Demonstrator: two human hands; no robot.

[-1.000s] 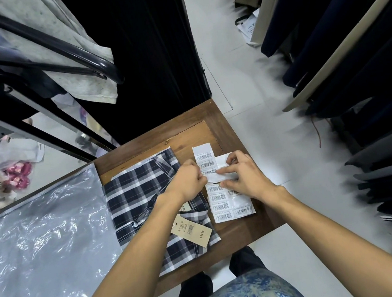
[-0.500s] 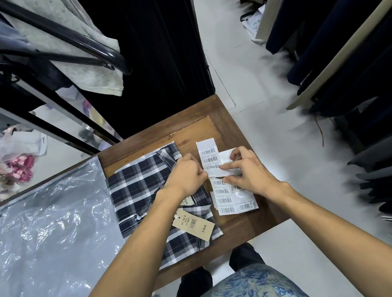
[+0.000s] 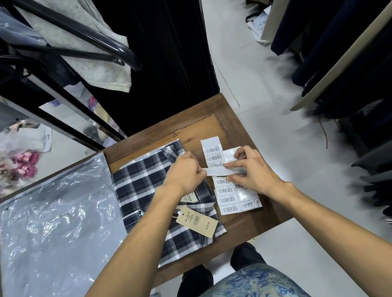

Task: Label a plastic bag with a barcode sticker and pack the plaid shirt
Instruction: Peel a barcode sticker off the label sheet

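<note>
A: From the head camera, how were the hands?
B: The left hand (image 3: 185, 173), fingers curled, pinched one end of a white sticker strip (image 3: 215, 171); the right hand (image 3: 250, 172) pinched the other, above the barcode sheet (image 3: 226, 198).
A: And the shirt and bag?
B: The plaid shirt (image 3: 142, 187) lay folded on the table (image 3: 197, 127), left of the sheet; the plastic bag (image 3: 56, 240) lay flat beside it.

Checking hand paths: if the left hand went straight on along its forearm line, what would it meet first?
Most likely the upper barcode sticker sheet on the table, just past the white strip that the left hand pinches; the right hand lies slightly aside. Height is unclear.
</note>
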